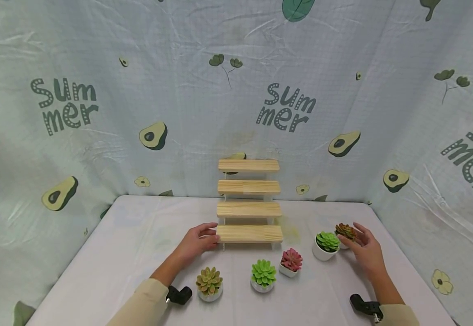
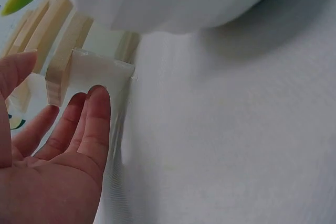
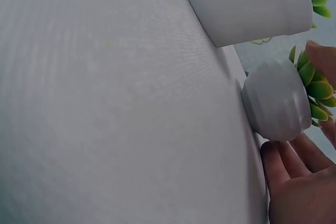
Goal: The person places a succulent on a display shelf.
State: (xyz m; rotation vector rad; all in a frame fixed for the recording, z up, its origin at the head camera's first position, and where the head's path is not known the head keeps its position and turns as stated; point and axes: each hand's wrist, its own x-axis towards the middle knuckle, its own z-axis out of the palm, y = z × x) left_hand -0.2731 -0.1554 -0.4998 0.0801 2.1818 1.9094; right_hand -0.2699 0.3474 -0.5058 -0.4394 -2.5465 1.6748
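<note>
In the head view my left hand (image 1: pixel 199 244) is at the left end of the lowest plank of a four-tier wooden stand (image 1: pixel 249 233). The left wrist view shows its fingers (image 2: pixel 97 124) loosely extended beside the plank end, gripping nothing; contact is unclear. My right hand (image 1: pixel 368 254) reaches around a brownish succulent (image 1: pixel 345 231) in a white pot (image 3: pixel 278 100), thumb and fingers spread on either side. That pot stands upright on the table. Just left of it is a green succulent (image 1: pixel 327 242) in a larger white pot (image 1: pixel 323 254).
A red succulent (image 1: pixel 291 260), a bright green succulent (image 1: pixel 263 273) and an olive-yellow succulent (image 1: pixel 209 281), all in white pots, stand on the white table (image 1: pixel 301 303) in front of the stand. Behind hangs a printed curtain (image 1: pixel 187 90).
</note>
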